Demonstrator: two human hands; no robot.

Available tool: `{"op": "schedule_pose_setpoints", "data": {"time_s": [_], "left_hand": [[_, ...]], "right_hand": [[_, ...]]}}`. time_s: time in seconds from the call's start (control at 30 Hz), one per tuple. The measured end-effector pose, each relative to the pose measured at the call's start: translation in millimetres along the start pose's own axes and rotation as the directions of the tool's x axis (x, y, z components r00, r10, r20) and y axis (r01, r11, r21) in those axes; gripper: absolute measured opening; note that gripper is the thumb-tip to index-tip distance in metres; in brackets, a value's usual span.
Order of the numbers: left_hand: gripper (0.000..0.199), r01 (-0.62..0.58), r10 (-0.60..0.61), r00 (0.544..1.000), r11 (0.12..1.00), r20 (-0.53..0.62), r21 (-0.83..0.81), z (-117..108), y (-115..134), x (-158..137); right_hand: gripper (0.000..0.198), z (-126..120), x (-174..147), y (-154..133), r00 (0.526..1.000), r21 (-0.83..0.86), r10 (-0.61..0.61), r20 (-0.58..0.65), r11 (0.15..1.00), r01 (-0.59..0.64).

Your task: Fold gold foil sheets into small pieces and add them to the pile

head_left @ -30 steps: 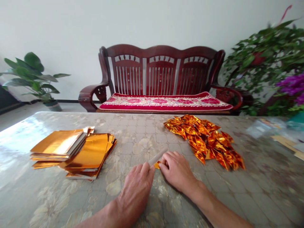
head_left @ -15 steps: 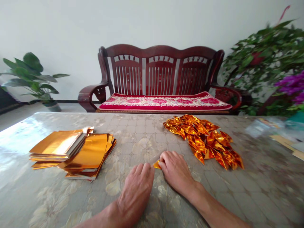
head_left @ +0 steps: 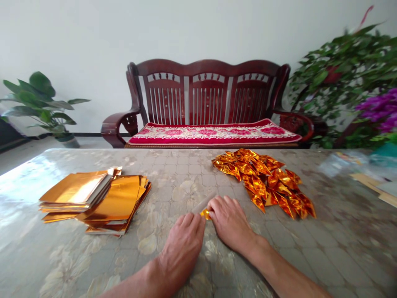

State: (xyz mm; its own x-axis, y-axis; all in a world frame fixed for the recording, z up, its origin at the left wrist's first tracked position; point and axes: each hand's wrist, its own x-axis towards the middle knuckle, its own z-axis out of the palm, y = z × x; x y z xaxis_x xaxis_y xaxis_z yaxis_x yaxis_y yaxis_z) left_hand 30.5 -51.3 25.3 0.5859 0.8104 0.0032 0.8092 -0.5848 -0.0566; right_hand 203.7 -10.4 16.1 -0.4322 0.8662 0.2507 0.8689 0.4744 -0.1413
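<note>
My left hand [head_left: 182, 244] and right hand [head_left: 231, 223] pinch a small gold foil sheet [head_left: 205, 214] flat on the table [head_left: 325, 231]; its pale flap, pressed down half a second ago, lifts again, suggesting another crease, between foil stack [head_left: 96, 196] and folded pile [head_left: 266, 182].

No legible text or labels

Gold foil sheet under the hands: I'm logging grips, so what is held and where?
Both hands press a partly folded gold foil sheet on the table: left hand and right hand pinch its near end; the pale far edge sticks out free.
</note>
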Motion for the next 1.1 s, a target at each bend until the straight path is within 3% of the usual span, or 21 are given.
{"op": "schedule_pose_setpoints", "data": {"time_s": [0.17, 0.33, 0.47, 0.73, 1.1], "left_hand": [[0.028, 0.02, -0.02, 1.0, 1.0, 0.012, -0.024, 2.9, 1.6, -0.8], [0.039, 0.024, -0.032, 0.997, 0.992, -0.065, -0.122, 11.6, 6.2, -8.7], [0.045, 0.009, -0.018, 0.996, 0.994, -0.082, -0.108, 15.1, 11.0, -13.9], [0.027, -0.149, 0.144, 0.987, 0.987, -0.07, -0.063, 11.1, 7.9, -13.6], [0.028, -0.115, 0.113, 0.993, 0.991, -0.032, -0.064, 9.6, 10.4, -14.6]], "right_hand": [[0.009, -3.1, -0.1, 0.7, 1.0, -0.003, -0.021, 0.004, 1.0, 0.021], [0.01, -1.0, -5.7, -6.2, 0.999, 0.106, 0.043, 0.02, 0.993, -0.045], [0.013, -2.4, -5.3, -7.8, 0.997, 0.161, 0.067, 0.031, 0.984, -0.071], [0.016, -4.1, 4.8, -6.0, 1.0, 0.26, 0.004, -0.009, 0.966, -0.002], [0.023, -4.6, 14.4, -11.2, 0.995, 0.246, 0.064, 0.078, 0.966, -0.082]]}}
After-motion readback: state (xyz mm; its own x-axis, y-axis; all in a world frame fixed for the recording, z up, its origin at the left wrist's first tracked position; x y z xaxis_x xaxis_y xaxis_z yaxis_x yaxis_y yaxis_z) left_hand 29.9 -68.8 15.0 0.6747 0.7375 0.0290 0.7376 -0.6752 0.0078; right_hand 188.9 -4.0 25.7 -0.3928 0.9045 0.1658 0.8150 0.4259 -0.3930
